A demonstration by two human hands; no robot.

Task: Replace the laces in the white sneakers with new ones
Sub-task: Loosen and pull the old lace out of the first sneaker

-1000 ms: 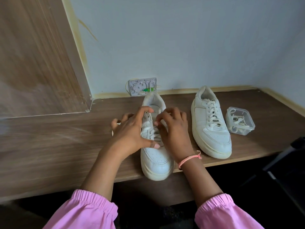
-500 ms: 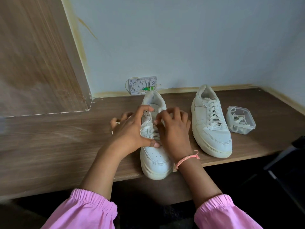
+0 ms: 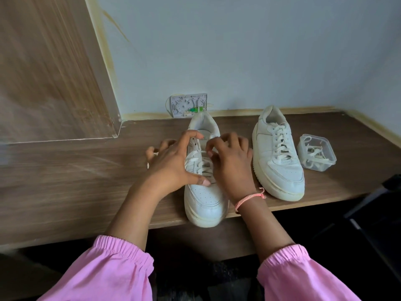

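A white sneaker stands mid-desk, its toe poking over the front edge. My left hand grips its left side, thumb on the lowest laces and index fingertip at the collar. My right hand lies over the right side, its curled fingertips pinching the lace near the upper eyelets. The second white sneaker, fully laced, stands to the right, untouched. Beyond it, a clear plastic container holds loose white laces.
The wooden desk meets a pale wall at the back. A small white wall box with a green part sits behind the near sneaker. A wooden panel rises at the left. Dark chair parts show below right.
Both hands stay on the near sneaker. My right fingertips have shifted slightly on the upper laces. The other sneaker and container have not moved.
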